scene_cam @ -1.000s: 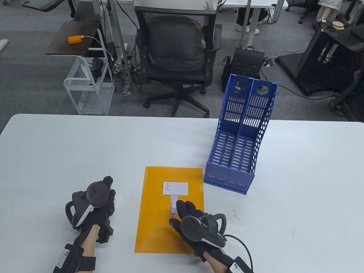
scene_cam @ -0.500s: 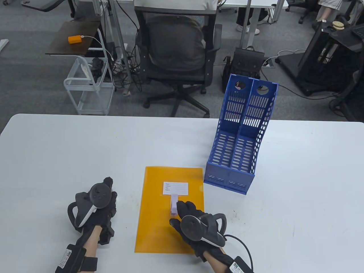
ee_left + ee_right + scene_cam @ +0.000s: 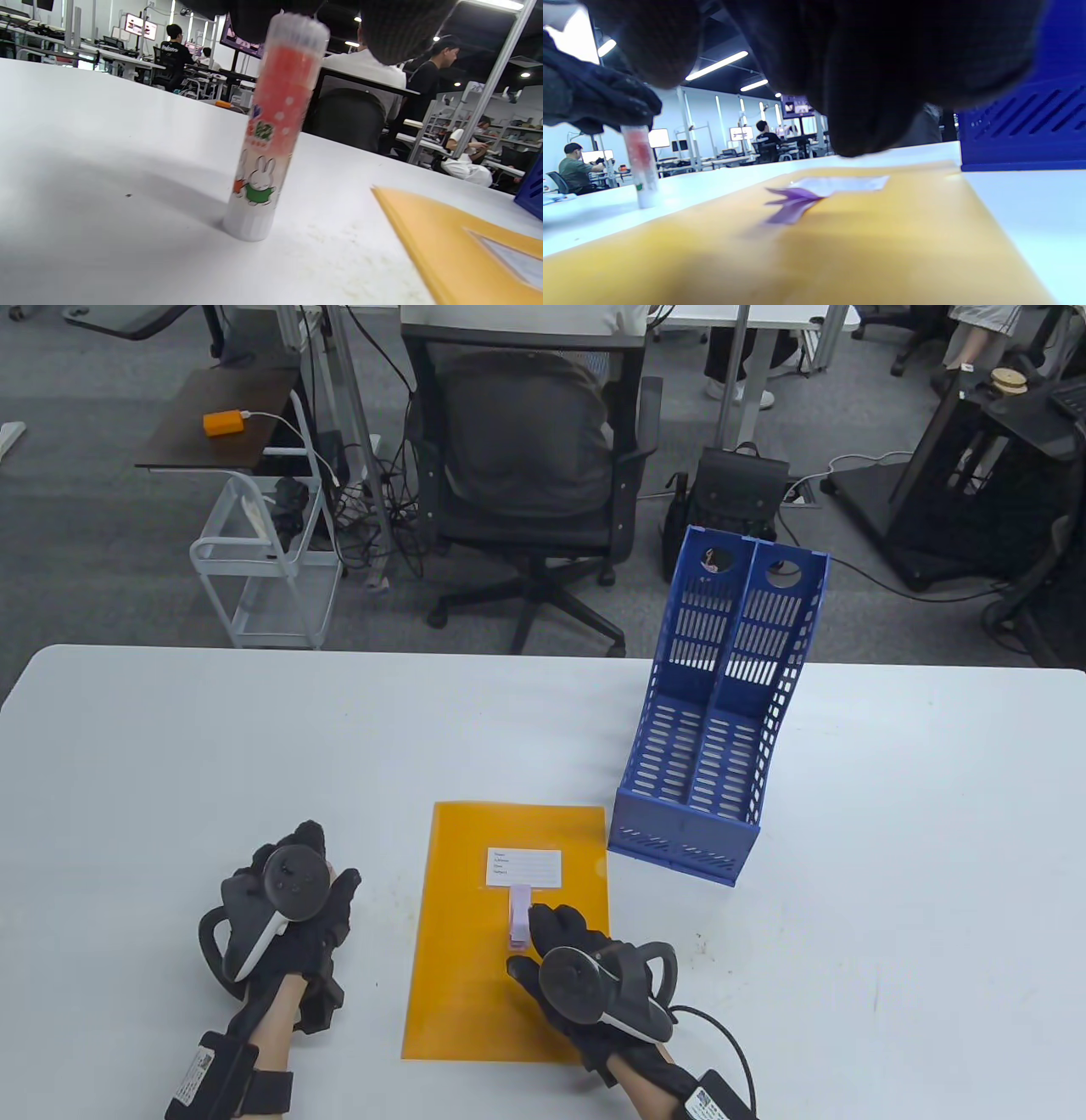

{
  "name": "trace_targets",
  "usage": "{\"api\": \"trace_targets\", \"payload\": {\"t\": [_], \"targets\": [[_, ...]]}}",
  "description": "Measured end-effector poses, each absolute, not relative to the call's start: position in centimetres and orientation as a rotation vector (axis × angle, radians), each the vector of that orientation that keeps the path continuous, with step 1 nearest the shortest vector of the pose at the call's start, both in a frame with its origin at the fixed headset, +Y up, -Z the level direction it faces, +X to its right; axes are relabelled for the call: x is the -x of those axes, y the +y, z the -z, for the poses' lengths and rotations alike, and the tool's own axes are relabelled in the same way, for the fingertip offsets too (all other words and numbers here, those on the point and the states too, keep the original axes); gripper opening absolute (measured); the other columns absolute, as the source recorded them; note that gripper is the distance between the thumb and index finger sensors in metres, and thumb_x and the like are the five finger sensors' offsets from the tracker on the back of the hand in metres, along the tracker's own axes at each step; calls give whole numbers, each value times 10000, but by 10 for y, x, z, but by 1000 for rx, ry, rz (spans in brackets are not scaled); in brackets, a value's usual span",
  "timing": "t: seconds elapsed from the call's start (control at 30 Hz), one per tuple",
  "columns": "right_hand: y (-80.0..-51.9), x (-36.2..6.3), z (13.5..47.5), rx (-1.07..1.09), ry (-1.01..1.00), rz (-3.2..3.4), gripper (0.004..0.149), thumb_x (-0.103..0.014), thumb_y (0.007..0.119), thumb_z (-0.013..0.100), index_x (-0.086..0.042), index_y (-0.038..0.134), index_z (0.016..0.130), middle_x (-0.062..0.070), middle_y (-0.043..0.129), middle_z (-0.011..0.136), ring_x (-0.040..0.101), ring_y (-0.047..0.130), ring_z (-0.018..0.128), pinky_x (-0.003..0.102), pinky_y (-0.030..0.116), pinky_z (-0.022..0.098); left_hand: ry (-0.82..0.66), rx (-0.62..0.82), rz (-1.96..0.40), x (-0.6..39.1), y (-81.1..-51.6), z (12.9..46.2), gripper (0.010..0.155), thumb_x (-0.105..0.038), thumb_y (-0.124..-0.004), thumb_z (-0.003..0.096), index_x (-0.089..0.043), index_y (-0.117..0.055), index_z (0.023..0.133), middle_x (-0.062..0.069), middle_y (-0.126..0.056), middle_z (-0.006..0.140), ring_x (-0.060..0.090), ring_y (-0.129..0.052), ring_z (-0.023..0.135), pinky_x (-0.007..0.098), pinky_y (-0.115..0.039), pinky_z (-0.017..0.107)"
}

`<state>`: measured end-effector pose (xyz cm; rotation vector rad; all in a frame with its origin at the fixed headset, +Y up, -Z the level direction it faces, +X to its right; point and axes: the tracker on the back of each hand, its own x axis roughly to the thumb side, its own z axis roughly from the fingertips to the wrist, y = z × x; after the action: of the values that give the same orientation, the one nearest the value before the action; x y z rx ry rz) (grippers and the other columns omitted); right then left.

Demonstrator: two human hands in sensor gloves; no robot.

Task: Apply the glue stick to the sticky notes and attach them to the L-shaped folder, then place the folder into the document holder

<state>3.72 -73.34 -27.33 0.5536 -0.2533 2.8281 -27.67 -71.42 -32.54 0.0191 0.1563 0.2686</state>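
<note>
Left hand (image 3: 293, 916) spread loosely above upright glue stick (image 3: 271, 131), near-left. Right hand (image 3: 573, 954), fingers straight, pressing purple sticky note (image 3: 517, 918) onto orange folder (image 3: 475, 967).

Your left hand (image 3: 288, 908) sits left of the orange folder (image 3: 475, 984), fingers spread, fingertips at the upright glue stick's (image 3: 271, 140) cap. Your right hand (image 3: 577, 959) rests over the folder, fingers extended forward.

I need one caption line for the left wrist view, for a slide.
A capped glue stick stands upright on the white table, left hand at its top, beside the orange folder.
</note>
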Motion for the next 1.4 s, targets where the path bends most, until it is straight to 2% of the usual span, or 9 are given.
{"api": "trace_targets", "payload": {"t": [0.1,0.23,0.3,0.4,0.5,0.63,0.8,0.97,1.4], "targets": [[-734,-39,275,-531,-239,-2839,713,-531,769,452,-31,748,960,277,828,865,331,1007,445,455,865,278,55,8,-312,259,-704,324,809,-519,-740,500,-180,-338,1114,132,-401,1186,387,-264,1114,645,-213,761],[-735,-42,278,-494,-206,-2886,722,-513,811,440,-27,738,968,271,823,874,336,1000,477,464,861,297,-97,20,-379,223,-691,321,790,-514,-746,500,-192,-366,1113,117,-408,1187,378,-282,1115,624,-248,779],[-736,-44,280,-476,-187,-2925,713,-483,845,432,-30,733,971,264,821,880,338,991,512,470,857,314,-144,23,-368,206,-687,318,765,-513,-755,497,-192,-419,1104,123,-501,1158,384,-436,1092,619,-384,776],[-739,-48,283,-451,-177,-3002,711,-452,896,409,-43,741,970,221,864,867,334,984,570,476,856,340,-189,77,-336,178,-688,316,684,-517,-776,488,-192,-575,1056,116,-719,1045,314,-827,848,572,-654,658],[-741,-51,286,-443,-154,-3022,656,-419,939,387,-66,805,924,153,957,797,337,988,593,483,856,350,-110,175,-257,164,-702,320,655,-518,-788,483,-170,-644,1020,120,-804,960,303,-884,754,562,-694,614],[-744,-51,288,-424,-87,-3073,653,-438,952,374,-82,828,908,133,976,782,346,964,645,498,844,379,97,310,-58,161,-726,324,707,-558,-784,478,-130,-637,1020,151,-796,951,327,-869,769,578,-689,611],[-751,-49,290,-386,22,-3216,818,-569,952,314,-97,787,961,189,919,858,392,912,718,531,809,440,199,391,14,166,-750,324,702,-586,-770,476,-84,-725,965,161,-885,848,291,-951,633,541,-768,524],[-757,-51,294,-334,147,-3218,822,-580,936,319,-106,779,972,192,903,880,398,895,742,549,789,473,242,396,107,168,-765,322,711,-604,-754,476,-73,-753,949,179,-892,820,309,-932,638,562,-743,542],[-757,-51,297,-360,170,-3210,766,-547,920,319,-88,823,924,177,915,847,375,927,707,535,802,476,226,434,-133,179,-772,324,718,-585,-730,484,-62,-687,974,212,-796,826,315,-842,686,594,-664,596]]}}
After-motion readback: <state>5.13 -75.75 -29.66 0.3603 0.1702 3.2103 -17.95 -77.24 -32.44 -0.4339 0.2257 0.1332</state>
